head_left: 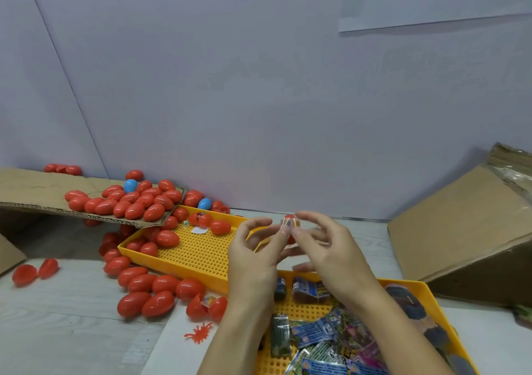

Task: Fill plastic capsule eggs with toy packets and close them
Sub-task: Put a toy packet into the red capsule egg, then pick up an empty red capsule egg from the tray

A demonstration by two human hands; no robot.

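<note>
We see the left hand (253,248) and right hand (325,248) raised together over the desk (57,331), fingertips pinching a small glossy red capsule egg (290,225) with a crinkly packet at its mouth. Below lie perforated yellow plastic trays (198,256), foil toy packets (319,334) and smooth red eggs (149,291).

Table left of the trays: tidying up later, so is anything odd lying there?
Yes: a small orange splat-shaped toy lies loose on the table, outside any egg, and one red egg lies open in two halves.
</note>
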